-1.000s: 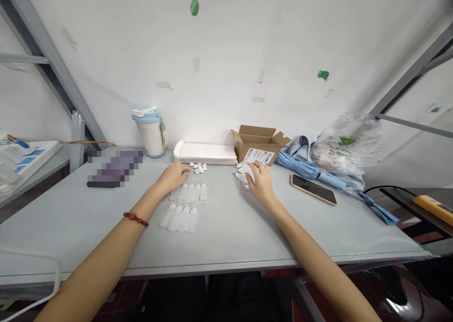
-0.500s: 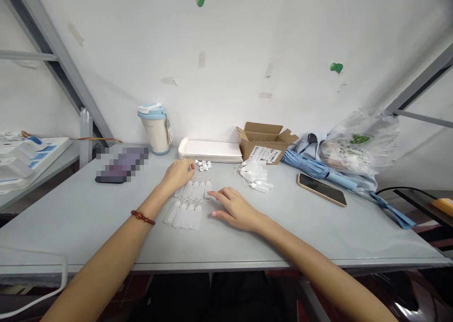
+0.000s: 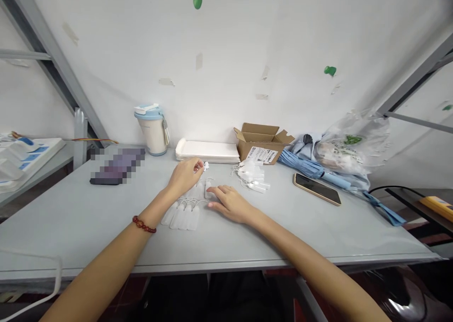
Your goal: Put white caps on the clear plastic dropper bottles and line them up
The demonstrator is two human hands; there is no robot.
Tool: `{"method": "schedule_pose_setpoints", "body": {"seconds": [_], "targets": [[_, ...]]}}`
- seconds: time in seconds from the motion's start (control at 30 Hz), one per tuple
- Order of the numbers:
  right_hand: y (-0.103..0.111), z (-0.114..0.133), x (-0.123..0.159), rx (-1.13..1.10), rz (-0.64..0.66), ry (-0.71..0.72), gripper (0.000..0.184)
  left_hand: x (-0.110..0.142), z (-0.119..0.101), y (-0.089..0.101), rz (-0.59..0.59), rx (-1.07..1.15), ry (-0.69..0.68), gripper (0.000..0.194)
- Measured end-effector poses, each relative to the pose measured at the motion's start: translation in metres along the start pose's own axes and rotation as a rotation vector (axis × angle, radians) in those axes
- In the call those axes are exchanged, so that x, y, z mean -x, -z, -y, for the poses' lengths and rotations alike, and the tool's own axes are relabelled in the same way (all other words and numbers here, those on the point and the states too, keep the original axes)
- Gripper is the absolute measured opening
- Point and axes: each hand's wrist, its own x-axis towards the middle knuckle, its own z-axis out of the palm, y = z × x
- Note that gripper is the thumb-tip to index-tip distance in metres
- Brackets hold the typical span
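My left hand (image 3: 184,177), wearing a red bead bracelet (image 3: 144,224) at the wrist, is over the back of the tag rows with thumb and fingers pinched together. What they hold, if anything, is too small to make out. Small white pieces (image 3: 206,165) show just beyond its fingertips, partly hidden by it. My right hand (image 3: 230,204) rests on the desk, fingers extended, its index fingertip at a frosted plastic tag (image 3: 208,190) in the back row. In front lies another row of frosted tags (image 3: 186,217) with white loops. More tags (image 3: 252,173) are heaped farther right.
An open cardboard box (image 3: 260,140), a white stack (image 3: 208,151) and a blue-lidded cup (image 3: 152,128) stand along the wall. Phones lie left (image 3: 118,167) and right (image 3: 316,189). A folded blue umbrella (image 3: 311,169) and plastic bag (image 3: 350,143) are at right.
My left hand has shifted right, from beside the small white pieces to over the back row of tags, covering many of the pieces. My right hand stays nearly in place. The view moved slightly.
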Motion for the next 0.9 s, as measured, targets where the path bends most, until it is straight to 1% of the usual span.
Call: {"method": "schedule_pose_setpoints", "body": {"seconds": [0.1,0.2,0.3,0.43,0.53,0.63,0.73,0.8,0.9], "targets": [[-0.002,-0.001,-0.001,0.038,-0.003,0.008,0.039,0.002,-0.007,0.000,-0.037,0.094,0.015,0.016],[-0.005,-0.003,-0.001,0.048,-0.026,0.013,0.034,0.003,-0.014,0.001,-0.040,0.246,0.098,0.029],[-0.005,-0.008,0.000,-0.007,-0.071,-0.008,0.026,0.003,-0.019,0.001,0.031,0.445,0.220,0.035],[-0.001,-0.018,0.006,-0.050,-0.178,-0.092,0.021,0.005,-0.021,-0.001,0.114,0.745,0.386,0.030],[0.003,-0.024,0.012,-0.062,-0.279,-0.132,0.021,0.007,-0.024,-0.001,0.181,0.886,0.477,0.028],[0.006,-0.026,0.014,-0.064,-0.378,-0.100,0.022,0.009,-0.026,0.000,0.243,0.986,0.543,0.025],[0.008,-0.022,0.014,-0.049,-0.433,-0.026,0.023,0.011,-0.028,0.001,0.292,1.091,0.548,0.021],[0.008,-0.018,0.014,-0.056,-0.437,0.038,0.023,0.011,-0.029,0.000,0.333,1.146,0.532,0.019],[0.007,-0.012,0.014,-0.089,-0.397,0.123,0.023,0.012,-0.031,0.000,0.373,1.202,0.525,0.015]]}}
